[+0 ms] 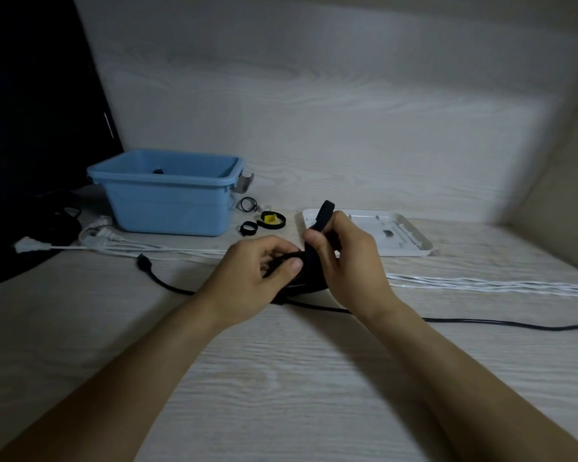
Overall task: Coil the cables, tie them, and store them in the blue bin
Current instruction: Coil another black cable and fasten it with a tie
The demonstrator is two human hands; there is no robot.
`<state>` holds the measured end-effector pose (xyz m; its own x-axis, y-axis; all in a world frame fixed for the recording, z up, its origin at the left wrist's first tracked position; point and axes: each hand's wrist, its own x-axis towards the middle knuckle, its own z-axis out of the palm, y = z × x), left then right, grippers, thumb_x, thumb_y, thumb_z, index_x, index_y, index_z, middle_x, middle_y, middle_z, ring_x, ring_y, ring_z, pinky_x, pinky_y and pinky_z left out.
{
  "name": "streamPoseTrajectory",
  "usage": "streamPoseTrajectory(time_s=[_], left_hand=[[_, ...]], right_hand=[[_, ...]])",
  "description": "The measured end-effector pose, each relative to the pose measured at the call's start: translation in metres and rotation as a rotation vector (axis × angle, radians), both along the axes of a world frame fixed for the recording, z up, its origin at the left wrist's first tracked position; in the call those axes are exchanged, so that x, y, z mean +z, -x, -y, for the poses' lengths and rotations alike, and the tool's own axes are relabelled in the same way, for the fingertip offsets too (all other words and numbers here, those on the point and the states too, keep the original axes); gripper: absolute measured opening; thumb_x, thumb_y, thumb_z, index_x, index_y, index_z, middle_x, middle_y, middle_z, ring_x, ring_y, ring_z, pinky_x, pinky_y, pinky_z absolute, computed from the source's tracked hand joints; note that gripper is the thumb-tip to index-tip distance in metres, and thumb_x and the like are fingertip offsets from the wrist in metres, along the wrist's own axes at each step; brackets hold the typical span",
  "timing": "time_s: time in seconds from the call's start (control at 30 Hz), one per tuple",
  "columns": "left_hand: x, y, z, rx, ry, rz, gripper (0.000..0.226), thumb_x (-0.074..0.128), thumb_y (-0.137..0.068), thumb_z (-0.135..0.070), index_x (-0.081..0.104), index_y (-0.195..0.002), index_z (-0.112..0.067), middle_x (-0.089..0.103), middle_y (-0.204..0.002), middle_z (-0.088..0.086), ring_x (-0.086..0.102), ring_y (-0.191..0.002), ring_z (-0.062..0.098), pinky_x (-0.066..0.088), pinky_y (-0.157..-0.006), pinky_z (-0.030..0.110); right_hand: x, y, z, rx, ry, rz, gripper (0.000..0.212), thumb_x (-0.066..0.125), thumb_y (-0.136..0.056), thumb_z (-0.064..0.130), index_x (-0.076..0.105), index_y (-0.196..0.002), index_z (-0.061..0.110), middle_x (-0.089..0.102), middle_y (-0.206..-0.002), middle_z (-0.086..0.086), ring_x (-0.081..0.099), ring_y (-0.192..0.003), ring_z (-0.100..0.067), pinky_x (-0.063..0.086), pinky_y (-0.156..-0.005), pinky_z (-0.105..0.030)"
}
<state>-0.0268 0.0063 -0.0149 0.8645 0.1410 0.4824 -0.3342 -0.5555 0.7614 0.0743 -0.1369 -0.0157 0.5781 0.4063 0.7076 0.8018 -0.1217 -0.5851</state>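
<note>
- We hold the black cable [167, 285] in the middle of the table [281, 378], because here both hands can work close together over the bundle.
- Our left hand [257, 271] is closed on the coiled part of the cable, thumb on top, so that the loops do not spring open while we tie them.
- Our right hand [342, 251] pinches a black strap [324, 211] between thumb and fingers; its free end stands up above the hand, and we judge it is being wrapped around the coil.
- Not all the cable is coiled: one end with a plug lies to the left, and a long part runs away to the right edge.
- The white cables [481, 283] lie stretched across the table behind the hands, not coiled yet.
- The blue bin [167, 195] stands at the far left, open. Something dark is inside, but we cannot tell what it is.
- Spare ties, one of them a yellow tie [271, 220], wait just beside the bin, near for the next cables.
- A white tray [397, 235] lies behind the right hand.
</note>
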Motion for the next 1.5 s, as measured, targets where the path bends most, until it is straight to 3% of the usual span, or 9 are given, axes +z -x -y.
streamPoseTrajectory(time_s=[0.23,0.33,0.43,0.7,1.0,1.1,1.2,1.33,1.5], left_hand=[[-0.002,0.002,0.001,-0.094,0.061,-0.158,0.017,0.061,-0.095,-0.014,0.054,-0.109,-0.006,0.074,-0.087,0.007,0.070,-0.078,0.020,0.057,-0.078,0.032],[0.002,0.002,0.001,-0.117,0.182,-0.219,0.019,0.061,-0.095,-0.011,0.056,-0.112,-0.003,0.073,-0.087,0.011,0.066,-0.077,0.019,0.055,-0.075,0.030],[0.007,0.002,0.002,-0.154,0.478,-0.342,0.018,0.049,-0.101,-0.013,0.059,-0.109,-0.001,0.070,-0.087,0.018,0.063,-0.082,0.024,0.050,-0.076,0.034],[0.006,0.002,-0.003,-0.153,0.605,-0.371,0.020,0.053,-0.096,-0.003,0.062,-0.113,0.000,0.072,-0.106,0.021,0.068,-0.094,0.028,0.056,-0.085,0.030],[0.011,0.004,-0.003,-0.240,0.638,-0.390,0.020,0.063,-0.085,-0.009,0.063,-0.102,0.001,0.072,-0.096,0.019,0.068,-0.091,0.029,0.054,-0.081,0.030],[0.009,0.006,-0.001,-0.234,0.456,-0.368,0.033,0.073,-0.083,-0.011,0.058,-0.110,0.001,0.073,-0.100,0.017,0.071,-0.095,0.026,0.056,-0.083,0.030],[0.005,0.004,0.002,-0.111,0.264,-0.238,0.024,0.072,-0.084,0.000,0.058,-0.103,-0.001,0.074,-0.091,0.016,0.071,-0.082,0.021,0.056,-0.074,0.028],[0.004,0.004,0.001,0.038,-0.007,-0.156,0.029,0.078,-0.079,0.000,0.061,-0.087,-0.023,0.072,-0.089,-0.005,0.069,-0.086,0.005,0.054,-0.081,0.025],[0.001,0.002,0.003,0.097,-0.141,-0.083,0.043,0.077,-0.080,-0.004,0.056,-0.083,-0.041,0.068,-0.095,-0.008,0.063,-0.097,0.008,0.050,-0.088,0.026]], right_hand=[[0.004,0.004,0.001,0.088,0.050,0.017,0.022,0.061,-0.095,0.022,0.057,-0.083,0.004,0.063,-0.069,-0.006,0.060,-0.065,-0.025,0.048,-0.063,-0.045],[0.008,0.004,0.005,0.119,0.081,0.051,0.022,0.063,-0.094,0.025,0.060,-0.084,0.006,0.064,-0.072,0.000,0.062,-0.064,-0.017,0.050,-0.062,-0.041],[0.009,0.005,0.007,0.137,0.106,0.044,0.019,0.067,-0.093,0.022,0.062,-0.084,0.007,0.064,-0.074,0.001,0.061,-0.064,-0.011,0.050,-0.061,-0.035],[0.009,0.001,0.007,0.135,0.124,0.157,0.036,0.065,-0.089,0.039,0.064,-0.081,0.005,0.064,-0.073,-0.005,0.061,-0.065,-0.023,0.049,-0.061,-0.044],[0.010,0.001,0.006,0.119,0.151,0.160,0.030,0.067,-0.089,0.032,0.066,-0.081,0.004,0.064,-0.074,-0.004,0.060,-0.066,-0.018,0.049,-0.062,-0.036],[0.010,0.002,0.007,0.103,0.157,0.122,0.026,0.070,-0.090,0.028,0.064,-0.078,0.006,0.064,-0.072,-0.003,0.059,-0.063,-0.014,0.048,-0.058,-0.031],[0.011,0.003,0.007,0.088,0.153,0.036,0.024,0.071,-0.092,0.023,0.063,-0.075,0.008,0.061,-0.066,-0.002,0.055,-0.059,-0.010,0.042,-0.053,-0.021],[0.014,0.000,0.011,0.250,0.177,-0.292,0.033,0.064,-0.097,0.021,0.065,-0.075,-0.004,0.061,-0.076,-0.033,0.048,-0.061,-0.022,0.039,-0.057,-0.038],[0.016,-0.004,0.015,0.291,0.134,-0.534,0.028,0.066,-0.095,0.017,0.073,-0.082,-0.007,0.059,-0.082,-0.041,0.047,-0.067,-0.027,0.036,-0.065,-0.039]])
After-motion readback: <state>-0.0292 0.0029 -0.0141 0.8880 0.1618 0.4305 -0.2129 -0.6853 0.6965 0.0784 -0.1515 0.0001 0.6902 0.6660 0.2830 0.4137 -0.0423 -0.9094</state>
